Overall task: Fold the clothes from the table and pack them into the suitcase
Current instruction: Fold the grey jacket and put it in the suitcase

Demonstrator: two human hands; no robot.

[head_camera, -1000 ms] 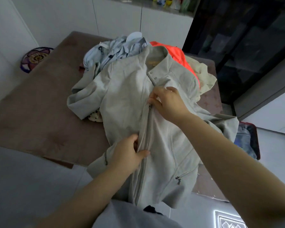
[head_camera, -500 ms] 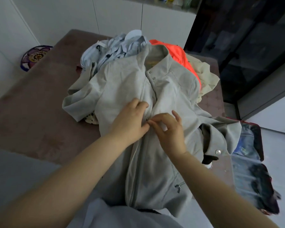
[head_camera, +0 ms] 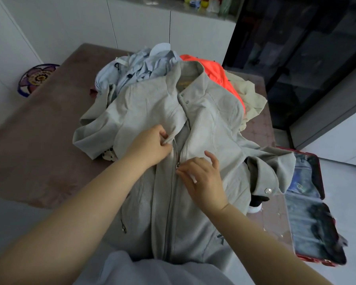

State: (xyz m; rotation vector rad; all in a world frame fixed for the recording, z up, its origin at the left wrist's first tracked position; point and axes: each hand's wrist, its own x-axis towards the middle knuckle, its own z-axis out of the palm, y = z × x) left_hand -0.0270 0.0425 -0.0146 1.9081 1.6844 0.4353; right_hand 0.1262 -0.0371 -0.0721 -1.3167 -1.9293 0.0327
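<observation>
suitcase [head_camera: 321, 177] open on floor, near right | right hand [head_camera: 201, 179] pinches zipper pull [head_camera: 177, 165] | left hand [head_camera: 150, 146] grips front edge of grey jacket [head_camera: 206, 128] just beyond | grey jacket front-up on table [head_camera: 29, 140] | blue shirt [head_camera: 140, 67], orange garment [head_camera: 216, 73] heaped far

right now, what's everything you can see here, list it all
jacket: one, grey, spread on the table
shirt: one, light blue, behind the jacket
orange garment: one, orange, behind the jacket
cream garment: one, cream, beside the orange one
table: one, brown, under the clothes
suitcase: one, red, open, floor at right
mat: one, purple, floor at left
left hand: pinches jacket fabric by the zip
right hand: pinches the zip
</observation>
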